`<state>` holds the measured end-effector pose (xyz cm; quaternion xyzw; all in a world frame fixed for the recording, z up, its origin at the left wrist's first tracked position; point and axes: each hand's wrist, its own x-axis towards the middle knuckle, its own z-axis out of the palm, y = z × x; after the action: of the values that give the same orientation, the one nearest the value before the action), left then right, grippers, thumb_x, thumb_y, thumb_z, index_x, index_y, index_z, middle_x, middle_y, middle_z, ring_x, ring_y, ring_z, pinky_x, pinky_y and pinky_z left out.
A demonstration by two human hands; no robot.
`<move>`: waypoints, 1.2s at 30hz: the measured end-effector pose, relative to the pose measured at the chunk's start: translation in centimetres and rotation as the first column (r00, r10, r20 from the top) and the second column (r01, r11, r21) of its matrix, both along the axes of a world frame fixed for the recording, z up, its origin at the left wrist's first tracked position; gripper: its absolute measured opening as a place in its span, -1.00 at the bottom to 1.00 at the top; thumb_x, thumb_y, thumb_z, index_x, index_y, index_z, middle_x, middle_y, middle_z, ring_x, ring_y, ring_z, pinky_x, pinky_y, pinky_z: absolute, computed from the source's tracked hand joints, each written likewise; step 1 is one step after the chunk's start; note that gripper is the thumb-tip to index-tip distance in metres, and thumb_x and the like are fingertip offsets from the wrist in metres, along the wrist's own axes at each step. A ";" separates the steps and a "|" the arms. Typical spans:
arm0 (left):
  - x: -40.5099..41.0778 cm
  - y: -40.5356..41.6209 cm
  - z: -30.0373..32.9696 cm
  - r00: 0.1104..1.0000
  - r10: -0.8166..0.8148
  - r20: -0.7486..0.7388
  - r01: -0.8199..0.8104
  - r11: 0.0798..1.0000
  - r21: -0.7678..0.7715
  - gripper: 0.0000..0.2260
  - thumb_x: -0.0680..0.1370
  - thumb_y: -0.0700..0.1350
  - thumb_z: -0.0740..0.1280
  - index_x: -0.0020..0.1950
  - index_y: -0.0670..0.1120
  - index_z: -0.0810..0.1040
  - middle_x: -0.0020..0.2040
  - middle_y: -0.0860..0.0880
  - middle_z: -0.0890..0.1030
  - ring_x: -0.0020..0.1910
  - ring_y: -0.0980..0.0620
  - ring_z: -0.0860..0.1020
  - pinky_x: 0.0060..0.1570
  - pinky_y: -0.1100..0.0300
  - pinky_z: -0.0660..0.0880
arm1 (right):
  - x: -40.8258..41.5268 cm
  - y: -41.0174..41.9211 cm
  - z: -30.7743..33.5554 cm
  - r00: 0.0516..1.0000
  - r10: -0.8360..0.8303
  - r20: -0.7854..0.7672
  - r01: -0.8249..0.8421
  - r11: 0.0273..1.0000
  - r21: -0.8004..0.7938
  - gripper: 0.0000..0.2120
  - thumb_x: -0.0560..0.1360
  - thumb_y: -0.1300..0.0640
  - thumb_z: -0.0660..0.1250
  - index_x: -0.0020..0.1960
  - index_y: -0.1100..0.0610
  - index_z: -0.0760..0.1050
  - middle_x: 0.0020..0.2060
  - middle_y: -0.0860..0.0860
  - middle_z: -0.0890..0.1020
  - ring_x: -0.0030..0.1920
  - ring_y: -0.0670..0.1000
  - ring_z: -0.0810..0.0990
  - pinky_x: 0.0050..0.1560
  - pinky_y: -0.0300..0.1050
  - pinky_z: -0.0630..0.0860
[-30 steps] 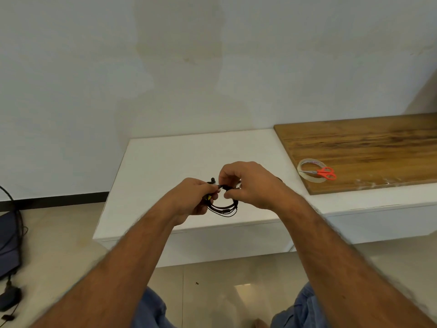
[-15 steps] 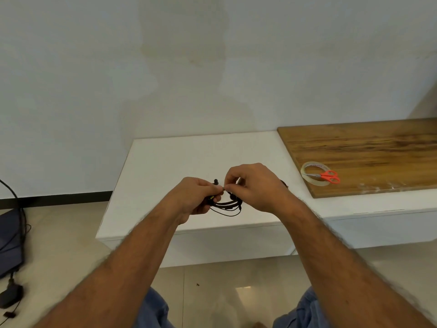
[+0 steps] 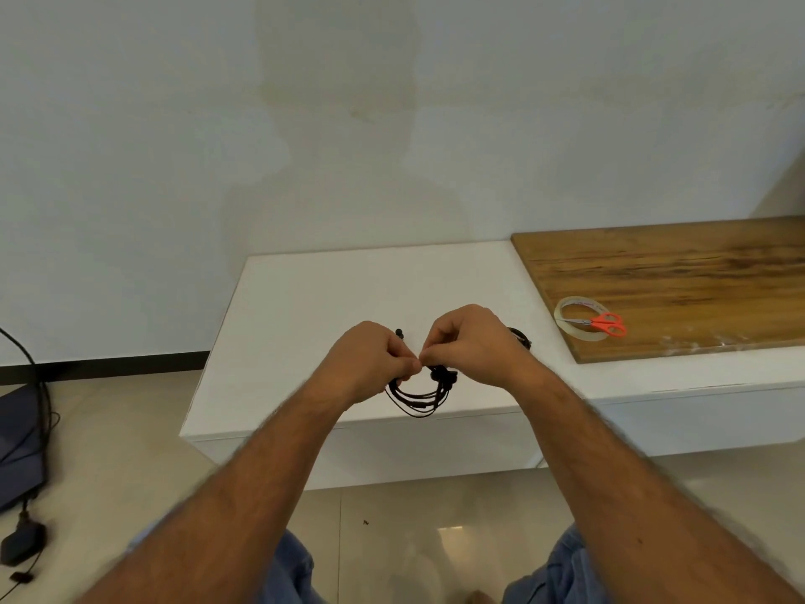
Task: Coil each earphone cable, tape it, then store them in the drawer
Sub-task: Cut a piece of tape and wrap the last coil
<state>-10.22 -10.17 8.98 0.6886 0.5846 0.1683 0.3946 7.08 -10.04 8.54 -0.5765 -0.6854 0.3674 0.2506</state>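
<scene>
A coiled black earphone cable (image 3: 418,396) hangs in a loop between my two hands, above the front edge of the white cabinet top (image 3: 305,307). My left hand (image 3: 370,361) pinches the coil's left side, and an earbud sticks up behind its fingers. My right hand (image 3: 472,342) pinches the coil's top right, thumb and fingertips meeting those of the left hand. Part of another black earphone (image 3: 520,337) peeks out on the cabinet behind my right wrist. A roll of clear tape (image 3: 566,313) lies on the wooden board (image 3: 675,272), with orange-handled scissors (image 3: 607,323) across it.
The white cabinet's front panel (image 3: 435,451) faces me below the top. A plain wall stands behind. On the floor at the left lie a dark bag (image 3: 19,442) and a black power adapter (image 3: 21,544) with cables. My knees in blue jeans show at the bottom.
Both hands stay on the coil and have drawn closer, fingertips now touching at its top. The loop hangs slightly lower beneath them.
</scene>
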 end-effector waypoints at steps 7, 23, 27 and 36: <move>0.5 -0.7 -0.4 0.987 -0.091 -0.130 0.115 0.975 0.190 -0.95 0.48 0.01 0.42 -0.14 0.10 0.68 -0.19 0.16 0.65 -0.13 0.18 0.56 -0.10 0.20 0.49 | 2.5 0.5 -0.3 0.967 -0.018 -0.256 -0.098 0.897 -0.431 -0.77 0.40 0.20 0.51 0.04 0.17 0.61 -0.29 0.02 0.69 -0.17 0.04 0.67 0.09 0.06 0.58; -0.4 0.2 -1.0 0.999 0.026 0.027 -0.027 0.999 0.033 -0.82 0.50 -0.03 0.40 -0.32 0.03 0.62 -0.27 0.09 0.65 -0.18 0.13 0.58 -0.15 0.21 0.47 | 0.7 0.0 -0.1 0.992 0.098 0.081 -0.104 0.992 0.074 -0.91 0.42 0.14 0.47 -0.09 0.01 0.70 -0.17 -0.15 0.69 -0.09 -0.21 0.62 -0.05 -0.28 0.53; -0.3 0.0 -1.0 0.997 0.014 -0.077 -0.006 0.994 0.105 -0.86 0.50 0.00 0.40 -0.23 0.00 0.65 -0.23 0.07 0.66 -0.17 0.09 0.59 -0.15 0.19 0.47 | 0.2 -0.2 0.0 0.975 0.147 0.168 -0.160 0.985 0.068 -0.87 0.43 0.17 0.40 -0.06 0.05 0.68 -0.20 -0.09 0.70 -0.17 -0.14 0.64 -0.09 -0.20 0.60; 1.0 -0.2 -0.6 0.982 -0.025 -0.186 0.085 0.944 0.318 -0.82 0.53 -0.01 0.38 0.08 0.03 0.69 -0.17 0.09 0.68 -0.20 0.16 0.57 -0.23 0.37 0.38 | 0.9 0.2 -0.6 0.987 0.105 0.120 -0.107 0.994 0.007 -0.93 0.37 0.22 0.39 -0.18 0.08 0.58 -0.34 -0.05 0.61 -0.33 -0.07 0.56 -0.20 -0.04 0.59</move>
<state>-9.21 -10.38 8.36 0.7726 0.5626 0.1884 0.2260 7.94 -9.83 7.91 -0.5584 -0.7314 0.3405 0.1933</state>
